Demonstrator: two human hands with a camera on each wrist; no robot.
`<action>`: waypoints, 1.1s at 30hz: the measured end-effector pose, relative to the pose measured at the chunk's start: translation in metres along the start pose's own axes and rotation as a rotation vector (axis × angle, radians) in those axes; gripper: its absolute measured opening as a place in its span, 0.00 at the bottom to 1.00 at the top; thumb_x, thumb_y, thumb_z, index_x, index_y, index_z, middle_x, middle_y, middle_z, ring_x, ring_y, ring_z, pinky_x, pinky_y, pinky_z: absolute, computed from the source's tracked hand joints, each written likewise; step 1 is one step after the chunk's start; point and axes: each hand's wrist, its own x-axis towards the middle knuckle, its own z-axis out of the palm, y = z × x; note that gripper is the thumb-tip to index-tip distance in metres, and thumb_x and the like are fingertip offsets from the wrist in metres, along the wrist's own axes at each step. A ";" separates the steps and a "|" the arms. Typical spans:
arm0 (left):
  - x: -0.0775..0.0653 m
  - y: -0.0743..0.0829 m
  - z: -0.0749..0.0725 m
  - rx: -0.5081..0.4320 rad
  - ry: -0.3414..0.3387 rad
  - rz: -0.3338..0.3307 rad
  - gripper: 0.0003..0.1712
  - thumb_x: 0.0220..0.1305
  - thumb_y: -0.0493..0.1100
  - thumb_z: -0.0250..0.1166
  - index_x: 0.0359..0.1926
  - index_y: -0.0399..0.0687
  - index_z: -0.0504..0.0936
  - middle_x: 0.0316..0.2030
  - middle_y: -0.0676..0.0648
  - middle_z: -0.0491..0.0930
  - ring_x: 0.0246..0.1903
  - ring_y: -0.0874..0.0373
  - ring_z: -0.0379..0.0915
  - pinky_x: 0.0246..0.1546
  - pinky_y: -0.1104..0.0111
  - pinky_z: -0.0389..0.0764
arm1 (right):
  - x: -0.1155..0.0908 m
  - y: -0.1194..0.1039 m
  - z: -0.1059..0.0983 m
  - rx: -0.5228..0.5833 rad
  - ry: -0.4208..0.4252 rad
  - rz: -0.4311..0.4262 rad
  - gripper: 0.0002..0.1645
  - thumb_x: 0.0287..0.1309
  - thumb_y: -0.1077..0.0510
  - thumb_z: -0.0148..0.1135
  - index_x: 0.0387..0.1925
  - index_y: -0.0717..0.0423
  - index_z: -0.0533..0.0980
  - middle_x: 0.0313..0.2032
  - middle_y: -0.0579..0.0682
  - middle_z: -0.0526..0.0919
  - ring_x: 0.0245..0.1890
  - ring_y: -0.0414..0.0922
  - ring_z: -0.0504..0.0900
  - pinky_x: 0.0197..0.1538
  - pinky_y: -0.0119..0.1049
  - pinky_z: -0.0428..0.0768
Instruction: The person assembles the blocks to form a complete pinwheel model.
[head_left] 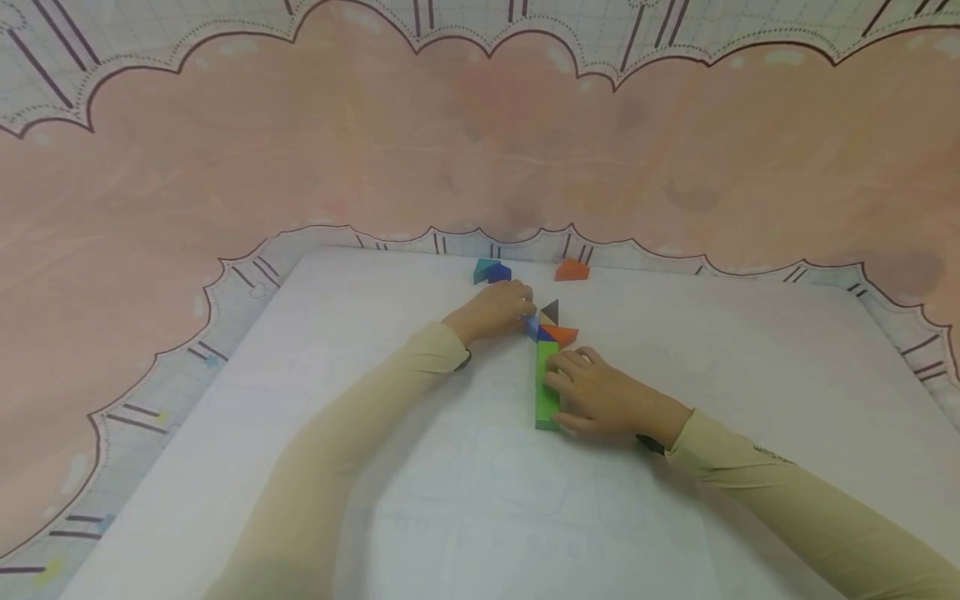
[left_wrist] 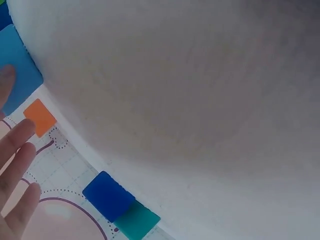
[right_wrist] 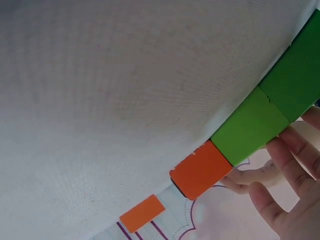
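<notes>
Two long green blocks [head_left: 547, 385] lie end to end as a column. At their far end are a small blue triangle [head_left: 546, 334], an orange block [head_left: 564, 334], a tan piece and a dark triangle [head_left: 551, 312]. My left hand [head_left: 491, 311] reaches in from the left. One fingertip presses the face of a light blue block [left_wrist: 22, 60] beside the column, while other fingers [left_wrist: 24, 155] spread apart from it. My right hand [head_left: 600, 393] rests along the right side of the green column, its fingertips [right_wrist: 287, 145] touching that edge without wrapping round it.
By the table's far edge lie a teal block [head_left: 483, 270] against a dark blue block [head_left: 500, 272]. Another orange block [head_left: 572, 269] lies to their right. A patterned cloth [head_left: 480, 150] spreads beyond the white tabletop [head_left: 750, 358].
</notes>
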 end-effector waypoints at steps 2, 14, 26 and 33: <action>-0.001 -0.003 -0.001 -0.015 -0.011 -0.006 0.14 0.65 0.44 0.59 0.51 0.50 0.80 0.48 0.49 0.79 0.51 0.55 0.73 0.58 0.66 0.72 | 0.000 0.000 0.000 0.002 -0.001 0.000 0.24 0.61 0.40 0.53 0.47 0.53 0.69 0.52 0.53 0.71 0.55 0.49 0.69 0.62 0.52 0.67; -0.005 -0.059 -0.009 -0.098 0.099 -0.201 0.20 0.62 0.42 0.61 0.56 0.44 0.75 0.52 0.43 0.76 0.54 0.48 0.71 0.61 0.59 0.69 | -0.001 0.002 0.003 -0.021 0.016 -0.010 0.24 0.61 0.40 0.53 0.47 0.53 0.69 0.51 0.52 0.72 0.55 0.48 0.69 0.61 0.51 0.67; 0.000 -0.089 0.002 -0.078 0.037 -0.373 0.26 0.63 0.44 0.61 0.62 0.47 0.70 0.56 0.42 0.72 0.59 0.45 0.67 0.65 0.52 0.64 | -0.001 0.003 0.003 -0.009 0.032 -0.019 0.24 0.60 0.40 0.54 0.48 0.53 0.69 0.51 0.52 0.71 0.54 0.48 0.69 0.61 0.51 0.68; 0.006 -0.095 0.008 -0.053 -0.027 -0.365 0.25 0.67 0.46 0.55 0.64 0.48 0.68 0.62 0.38 0.66 0.65 0.41 0.59 0.68 0.49 0.58 | -0.003 0.003 0.003 -0.016 0.040 -0.033 0.24 0.61 0.40 0.53 0.48 0.53 0.69 0.51 0.52 0.71 0.54 0.47 0.69 0.60 0.51 0.68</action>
